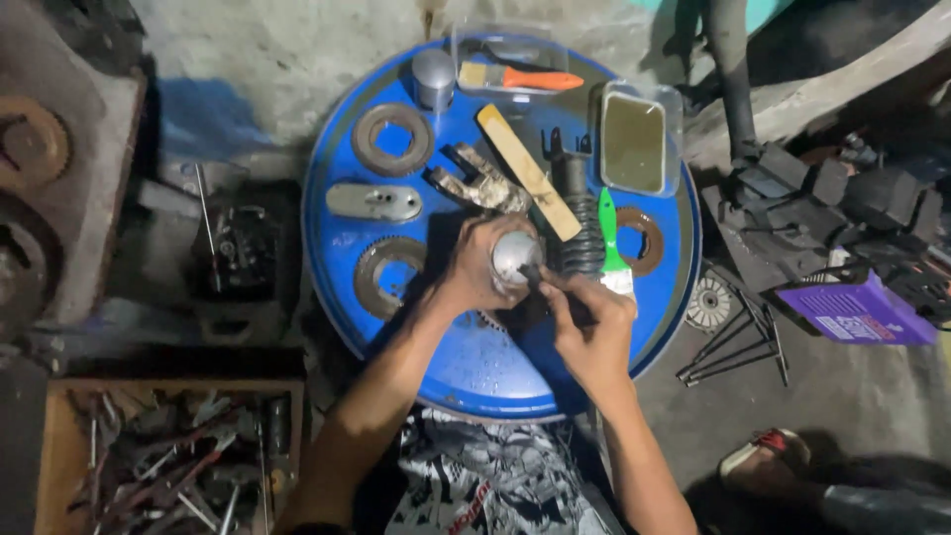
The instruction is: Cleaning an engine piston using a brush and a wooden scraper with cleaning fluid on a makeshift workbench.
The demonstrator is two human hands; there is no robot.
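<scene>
Left hand [475,269]: grip clamped around a rounded grey metal piston [516,256], fingers wrapped on its left side, crown facing up toward the camera.

Right hand [591,327]: grip closed on a thin dark tool [535,279], its tip touching the piston's lower right edge; the kind of tool cannot be told.

Piston position: inside the left grip, just up and left of the right grip, held above the table.

Table [475,372]: round blue drum top, wet patch below the hands.

Just beyond the grips: black coil spring shock absorber [580,233]; green-handled brush [611,238] beside the right hand; toothed rusty ring [388,275] left of the left hand.

Farther out: wooden stick [525,168]; brownish forked part [480,180]; second rusty ring [393,139]; oval grey plate [374,202]; grey metal cylinder [434,77]; orange-handled brush [520,77]; clear tray of dark liquid [634,141].

On the floor: wooden box of hand tools [168,461], lower left; purple box [857,312], right.
</scene>
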